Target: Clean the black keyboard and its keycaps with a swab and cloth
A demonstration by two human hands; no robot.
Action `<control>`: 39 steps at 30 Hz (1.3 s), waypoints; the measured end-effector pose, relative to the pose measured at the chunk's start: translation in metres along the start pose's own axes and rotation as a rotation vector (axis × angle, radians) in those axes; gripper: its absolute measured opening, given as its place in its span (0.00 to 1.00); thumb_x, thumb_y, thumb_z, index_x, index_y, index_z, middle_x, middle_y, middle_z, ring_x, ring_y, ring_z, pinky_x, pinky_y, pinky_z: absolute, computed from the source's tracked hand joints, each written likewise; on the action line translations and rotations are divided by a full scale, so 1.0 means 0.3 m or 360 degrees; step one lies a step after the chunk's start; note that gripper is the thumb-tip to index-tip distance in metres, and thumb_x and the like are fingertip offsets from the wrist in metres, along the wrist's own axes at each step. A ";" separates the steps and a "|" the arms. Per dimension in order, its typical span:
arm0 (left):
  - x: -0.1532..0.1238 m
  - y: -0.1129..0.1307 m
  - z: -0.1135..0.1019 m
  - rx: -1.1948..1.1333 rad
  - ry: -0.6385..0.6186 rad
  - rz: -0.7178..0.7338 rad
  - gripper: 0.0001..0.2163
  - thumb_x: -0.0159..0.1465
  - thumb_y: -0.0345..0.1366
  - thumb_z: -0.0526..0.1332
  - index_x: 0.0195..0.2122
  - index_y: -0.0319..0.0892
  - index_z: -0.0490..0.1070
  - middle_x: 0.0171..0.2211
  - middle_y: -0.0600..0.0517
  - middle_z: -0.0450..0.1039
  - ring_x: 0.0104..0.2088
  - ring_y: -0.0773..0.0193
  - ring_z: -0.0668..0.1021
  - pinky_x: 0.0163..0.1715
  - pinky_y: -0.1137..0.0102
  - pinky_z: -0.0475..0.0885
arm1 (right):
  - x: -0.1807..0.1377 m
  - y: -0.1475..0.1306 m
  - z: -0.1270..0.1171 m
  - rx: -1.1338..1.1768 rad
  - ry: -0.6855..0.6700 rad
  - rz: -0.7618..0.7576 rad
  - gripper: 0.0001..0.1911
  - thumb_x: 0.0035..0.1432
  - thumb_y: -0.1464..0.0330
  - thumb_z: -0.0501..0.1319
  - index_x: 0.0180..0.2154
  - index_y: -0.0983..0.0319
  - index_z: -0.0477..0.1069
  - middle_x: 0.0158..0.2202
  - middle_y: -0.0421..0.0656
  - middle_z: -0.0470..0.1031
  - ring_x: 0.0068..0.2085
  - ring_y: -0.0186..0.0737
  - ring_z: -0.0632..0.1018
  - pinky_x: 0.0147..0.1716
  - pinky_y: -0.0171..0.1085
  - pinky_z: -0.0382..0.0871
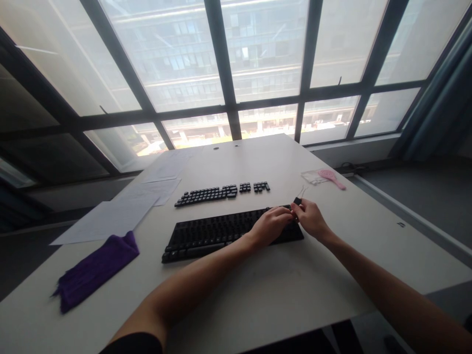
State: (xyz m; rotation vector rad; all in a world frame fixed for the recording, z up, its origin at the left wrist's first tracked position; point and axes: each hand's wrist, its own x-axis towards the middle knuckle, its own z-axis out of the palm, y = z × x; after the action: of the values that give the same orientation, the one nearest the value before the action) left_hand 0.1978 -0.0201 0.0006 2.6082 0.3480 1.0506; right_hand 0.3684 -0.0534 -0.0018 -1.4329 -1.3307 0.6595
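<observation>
A black keyboard (217,233) lies on the white table (258,295) in front of me. My left hand (271,223) rests on its right end with the fingers curled down onto the keys. My right hand (309,216) is closed in a pinch on a small black keycap puller (298,200) with thin wire loops, held at the keyboard's far right corner. Both hands nearly touch. Beyond the keyboard, rows of loose black keycaps (221,192) are laid out on the table.
A purple cloth (96,270) lies at the near left. Paper sheets (121,211) spread over the left side. A pink brush (332,178) lies beside a clear plastic bag (311,176) at the right. Large windows stand behind the table.
</observation>
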 end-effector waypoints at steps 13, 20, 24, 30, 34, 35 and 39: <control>0.042 -0.321 -0.170 0.0161 -0.0083 -0.1086 0.03 0.54 0.28 0.67 0.30 0.39 0.81 0.28 0.50 0.80 0.31 0.63 0.80 0.35 0.72 0.74 | 0.005 -0.016 -0.006 0.0097 -0.0003 -0.0002 0.14 0.62 0.61 0.57 0.28 0.62 0.68 0.23 0.45 0.78 0.25 0.40 0.79 0.26 0.35 0.70; 0.071 -0.373 -0.139 0.0540 -0.0209 -0.0933 0.05 0.57 0.34 0.67 0.34 0.45 0.82 0.33 0.50 0.80 0.37 0.59 0.79 0.45 0.66 0.72 | 0.009 -0.009 -0.013 0.0100 -0.0021 -0.0040 0.14 0.62 0.61 0.57 0.27 0.62 0.68 0.24 0.45 0.78 0.25 0.39 0.79 0.26 0.34 0.70; 0.100 -0.391 -0.134 0.0675 -0.0182 -0.0776 0.04 0.59 0.34 0.67 0.33 0.46 0.82 0.40 0.49 0.77 0.43 0.57 0.75 0.51 0.64 0.69 | 0.011 -0.013 -0.021 0.0103 -0.0028 -0.0037 0.14 0.63 0.61 0.57 0.28 0.62 0.68 0.24 0.44 0.78 0.26 0.39 0.79 0.27 0.35 0.70; 0.121 -0.432 -0.135 0.0790 -0.0171 -0.0826 0.03 0.58 0.36 0.68 0.33 0.47 0.82 0.42 0.48 0.73 0.46 0.55 0.70 0.50 0.63 0.69 | 0.007 -0.027 -0.028 0.0100 -0.0032 -0.0050 0.14 0.63 0.62 0.56 0.27 0.62 0.68 0.24 0.44 0.78 0.26 0.39 0.79 0.27 0.34 0.70; 0.127 -0.447 -0.136 0.0790 -0.0170 -0.0836 0.03 0.58 0.35 0.68 0.33 0.46 0.82 0.43 0.48 0.72 0.46 0.55 0.69 0.51 0.63 0.68 | 0.005 -0.033 -0.029 0.0118 -0.0036 -0.0048 0.14 0.63 0.62 0.57 0.28 0.63 0.69 0.24 0.44 0.78 0.26 0.39 0.79 0.27 0.34 0.70; 0.129 -0.450 -0.136 0.0783 -0.0165 -0.0833 0.03 0.58 0.34 0.68 0.33 0.46 0.82 0.43 0.48 0.72 0.46 0.55 0.69 0.51 0.62 0.68 | 0.005 -0.034 -0.029 0.0125 -0.0034 -0.0048 0.14 0.62 0.62 0.57 0.28 0.63 0.69 0.24 0.45 0.78 0.26 0.39 0.79 0.27 0.34 0.70; 0.133 -0.466 -0.135 0.0757 -0.0132 -0.0825 0.03 0.57 0.33 0.68 0.32 0.45 0.81 0.42 0.47 0.72 0.46 0.54 0.69 0.50 0.61 0.68 | 0.007 -0.031 -0.028 0.0141 -0.0041 -0.0044 0.14 0.62 0.61 0.57 0.28 0.63 0.69 0.24 0.45 0.78 0.25 0.39 0.78 0.27 0.35 0.70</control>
State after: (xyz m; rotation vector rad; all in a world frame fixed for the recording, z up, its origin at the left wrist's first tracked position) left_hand 0.1821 0.1299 0.0019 2.6913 1.3061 0.7384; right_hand 0.3729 -0.0552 0.0100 -1.3371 -1.3228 0.7123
